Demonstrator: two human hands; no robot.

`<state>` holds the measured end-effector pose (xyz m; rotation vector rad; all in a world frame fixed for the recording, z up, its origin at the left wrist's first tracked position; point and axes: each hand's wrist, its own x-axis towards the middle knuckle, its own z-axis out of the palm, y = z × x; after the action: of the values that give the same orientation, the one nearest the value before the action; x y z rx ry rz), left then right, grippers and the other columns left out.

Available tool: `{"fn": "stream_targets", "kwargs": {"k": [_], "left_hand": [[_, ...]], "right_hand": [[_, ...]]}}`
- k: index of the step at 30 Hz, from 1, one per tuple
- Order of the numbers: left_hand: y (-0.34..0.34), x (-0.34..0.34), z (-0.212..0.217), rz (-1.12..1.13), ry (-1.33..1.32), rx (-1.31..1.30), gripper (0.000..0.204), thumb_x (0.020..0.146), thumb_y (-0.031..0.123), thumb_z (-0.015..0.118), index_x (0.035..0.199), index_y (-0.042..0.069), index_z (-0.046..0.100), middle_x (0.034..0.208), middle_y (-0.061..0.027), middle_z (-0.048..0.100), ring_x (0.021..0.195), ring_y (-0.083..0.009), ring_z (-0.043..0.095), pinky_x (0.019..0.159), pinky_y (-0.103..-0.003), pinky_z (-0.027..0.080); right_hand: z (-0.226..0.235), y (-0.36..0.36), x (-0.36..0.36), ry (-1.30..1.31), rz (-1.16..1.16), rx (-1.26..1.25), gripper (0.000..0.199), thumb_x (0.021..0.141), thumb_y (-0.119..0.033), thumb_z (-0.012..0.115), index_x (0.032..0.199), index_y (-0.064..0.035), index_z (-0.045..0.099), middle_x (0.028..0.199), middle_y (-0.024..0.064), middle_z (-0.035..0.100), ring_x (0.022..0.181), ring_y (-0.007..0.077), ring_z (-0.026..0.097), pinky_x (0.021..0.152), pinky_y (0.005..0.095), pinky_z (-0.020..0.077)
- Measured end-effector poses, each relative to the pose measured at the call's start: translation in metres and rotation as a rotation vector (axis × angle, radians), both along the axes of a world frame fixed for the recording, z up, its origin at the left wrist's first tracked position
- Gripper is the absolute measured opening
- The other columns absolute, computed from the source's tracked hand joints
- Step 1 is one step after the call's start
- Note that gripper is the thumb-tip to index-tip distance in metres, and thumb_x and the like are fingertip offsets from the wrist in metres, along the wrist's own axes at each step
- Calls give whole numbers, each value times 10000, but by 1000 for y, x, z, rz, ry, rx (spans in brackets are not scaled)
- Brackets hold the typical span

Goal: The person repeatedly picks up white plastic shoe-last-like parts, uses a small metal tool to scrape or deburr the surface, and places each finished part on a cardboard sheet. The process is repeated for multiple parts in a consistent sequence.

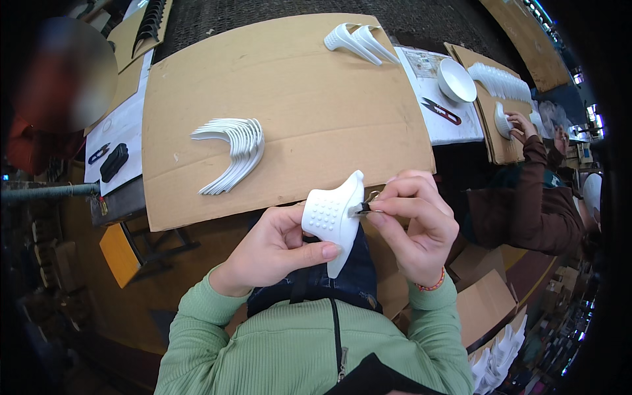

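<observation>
My left hand (276, 243) grips a white moulded piece (334, 214) in front of my chest, thumb on its near side. The piece is curved, with rows of raised dots on one face and a pointed lower end. Between the thumb and fingers of my right hand (418, 224) is a small black-and-metal tool (363, 208), held against the piece's right edge. Its exact kind is partly hidden by my fingers. A nested stack of similar white pieces (240, 151) lies on the cardboard sheet (309, 85), just beyond my hands.
Several more white pieces (359, 41) sit at the cardboard's far right corner. Farther right are a white bowl (456, 80) and red-handled thread snips (442, 112). A co-worker's hand (522, 126) touches a white piece there. A black case (114, 162) lies at the left.
</observation>
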<state>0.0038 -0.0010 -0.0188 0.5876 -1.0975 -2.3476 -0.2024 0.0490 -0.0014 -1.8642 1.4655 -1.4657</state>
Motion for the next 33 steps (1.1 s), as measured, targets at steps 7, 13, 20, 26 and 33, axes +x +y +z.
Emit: {"fn": "stream_targets", "kwargs": {"k": [7, 13, 20, 26, 33], "left_hand": [[-1, 3, 6, -76, -105, 45, 268, 928, 110, 591, 1153, -31, 557, 950, -76, 657, 832, -107, 643, 726, -266, 574], [0, 3, 11, -131, -143, 75, 252, 964, 167, 534, 1122, -30, 530, 871, -82, 649, 713, -113, 659, 623, -242, 593], [1, 2, 13, -154, -161, 97, 284, 978, 225, 510, 1119, -21, 497, 836, -77, 639, 677, -116, 654, 592, -239, 586], [0, 3, 15, -193, -166, 108, 324, 991, 271, 474, 1140, -18, 466, 840, -84, 632, 680, -134, 660, 586, -248, 586], [-1, 2, 16, -191, -164, 110, 330, 996, 271, 459, 1148, -22, 456, 859, -91, 627, 687, -146, 666, 587, -252, 586]], "right_hand": [[2, 0, -1, 44, 26, 26, 184, 647, 21, 760, 810, -43, 703, 798, 38, 636, 816, 210, 558, 743, 309, 390], [1, 0, -1, 44, 53, 23, 190, 640, 15, 762, 810, -46, 703, 798, 33, 634, 825, 214, 553, 756, 313, 388], [3, 0, -2, 68, 68, 28, 176, 639, -2, 763, 794, -56, 699, 801, 26, 633, 848, 219, 549, 786, 324, 379], [4, -1, -3, 103, 88, 17, 179, 632, -9, 764, 788, -66, 698, 805, 16, 633, 867, 221, 548, 806, 325, 368], [6, -1, -4, 144, 103, 16, 198, 610, -16, 762, 788, -77, 701, 806, 9, 633, 875, 227, 547, 817, 328, 360]]}}
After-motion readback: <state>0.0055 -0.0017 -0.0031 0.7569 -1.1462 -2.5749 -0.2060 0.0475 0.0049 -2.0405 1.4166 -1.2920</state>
